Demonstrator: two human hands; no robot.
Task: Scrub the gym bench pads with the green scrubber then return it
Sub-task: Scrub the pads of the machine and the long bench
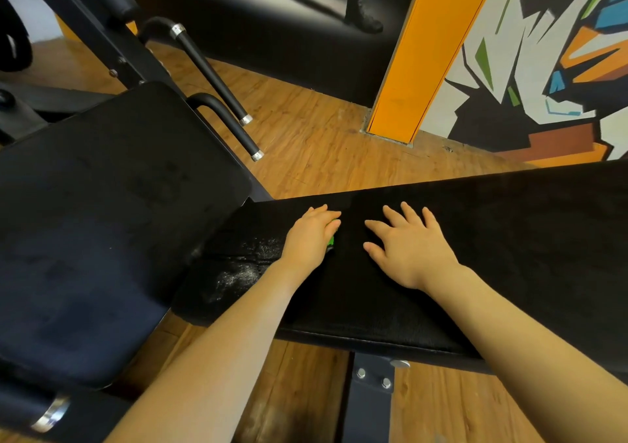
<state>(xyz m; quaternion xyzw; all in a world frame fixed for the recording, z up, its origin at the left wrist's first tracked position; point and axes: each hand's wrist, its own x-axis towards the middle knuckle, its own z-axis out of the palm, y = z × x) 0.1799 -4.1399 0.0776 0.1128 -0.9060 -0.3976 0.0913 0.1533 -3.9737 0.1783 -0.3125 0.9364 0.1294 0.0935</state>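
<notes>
Even indoor light, edges bent, corners maybe blurry

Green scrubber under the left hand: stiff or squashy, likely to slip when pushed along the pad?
Probably soft and light: the left hand covers nearly all of the scrubber. It may slide easily, since white wet-looking foam sits on the bench pad beside it.
</notes>
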